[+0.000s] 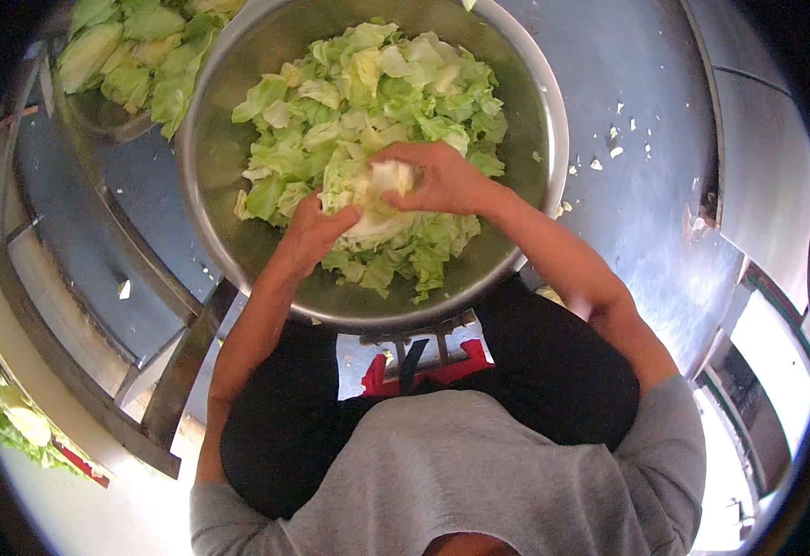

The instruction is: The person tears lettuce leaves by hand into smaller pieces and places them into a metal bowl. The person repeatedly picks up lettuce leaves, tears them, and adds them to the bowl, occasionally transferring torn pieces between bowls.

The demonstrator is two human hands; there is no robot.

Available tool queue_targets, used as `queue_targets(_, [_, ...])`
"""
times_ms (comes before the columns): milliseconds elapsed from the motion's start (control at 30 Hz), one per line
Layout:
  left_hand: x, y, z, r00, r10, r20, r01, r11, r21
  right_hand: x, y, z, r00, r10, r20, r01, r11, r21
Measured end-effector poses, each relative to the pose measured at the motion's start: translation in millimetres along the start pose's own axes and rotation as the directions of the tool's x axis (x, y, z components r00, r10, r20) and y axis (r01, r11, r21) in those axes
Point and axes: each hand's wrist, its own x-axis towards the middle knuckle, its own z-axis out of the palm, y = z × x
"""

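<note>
A wide steel bowl (pixel 559 104) stands before me, with torn pale-green leaves (pixel 377 97), cabbage or lettuce, heaped in it. Over the near part of the heap, my left hand (pixel 318 226) grips a partly stripped leafy head (pixel 370 222) from its left side, thumb on top. My right hand (pixel 440 179) pinches the whitish core end of the same head between thumb and fingers. That spot is slightly blurred, and the palm side of both hands is hidden.
Larger whole leaves (pixel 148 59) fill a container beyond the bowl at upper left. More leaves (pixel 23 417) show at the far lower left. Small leaf scraps (pixel 615 151) are scattered on the blue-grey floor (pixel 627 222). A dark metal frame (pixel 189 361) stands left of my legs.
</note>
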Motion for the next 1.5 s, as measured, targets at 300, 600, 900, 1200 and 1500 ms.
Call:
queue_targets(300, [5.7, -19.7, -9.5, 0.989, -0.149, -0.020, 0.149, 0.989, -0.002, -10.0, 5.8, -61.4, 0.925, 0.374, -0.069, -0.141, 0.505, 0.851])
queue_targets(600, [-25.5, 55.7, 17.2, 0.978, 0.209, 0.010, -0.210, 0.975, 0.068, -0.1, -83.2, -11.3, 0.944, -0.159, -0.289, 0.059, 0.943, -0.326])
queue_targets(900, [-19.6, 42.6, 18.0, 0.954, 0.267, 0.133, -0.216, 0.926, -0.311, -7.0, -84.5, -36.5, 0.966, -0.139, -0.218, 0.131, 0.990, -0.051])
queue_targets(1200, [-23.9, 45.6, 19.1, 0.927, 0.372, -0.043, -0.374, 0.923, -0.091, -7.4, -70.1, -8.0, 0.992, -0.067, -0.108, 0.075, 0.994, 0.073])
queue_targets(1500, [-25.8, 37.1, 13.8, 0.945, 0.303, -0.120, -0.318, 0.938, -0.137, 6.1, -34.3, -15.0, 0.889, 0.103, -0.446, -0.088, 0.995, 0.055])
